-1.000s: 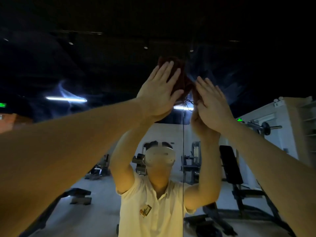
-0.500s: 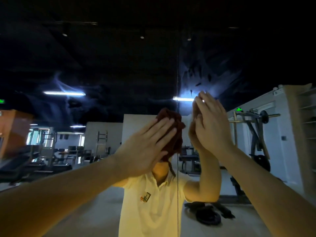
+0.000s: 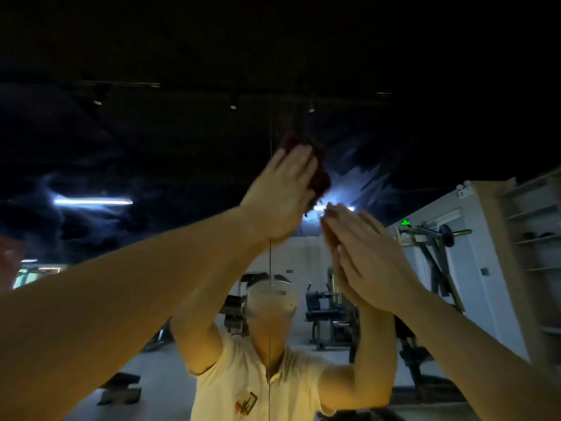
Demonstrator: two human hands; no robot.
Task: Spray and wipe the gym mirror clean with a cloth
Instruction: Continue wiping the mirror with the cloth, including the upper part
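Pretty dim shot, top half is basically black. A strip light point(image 3: 92, 202) far left glows blue-white, with smeary haze around it on the mirror point(image 3: 182, 138). The near left forearm point(image 3: 121, 299) catches warm orange light. The left hand point(image 3: 280, 192) and cloth point(image 3: 318, 174) are motion-blurred, and the edges bend fisheye-style.

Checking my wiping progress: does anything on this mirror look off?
Yes: whitish smears streak the mirror right of the cloth, fainter ones around the left ceiling light. The bare right hand touches the glass.
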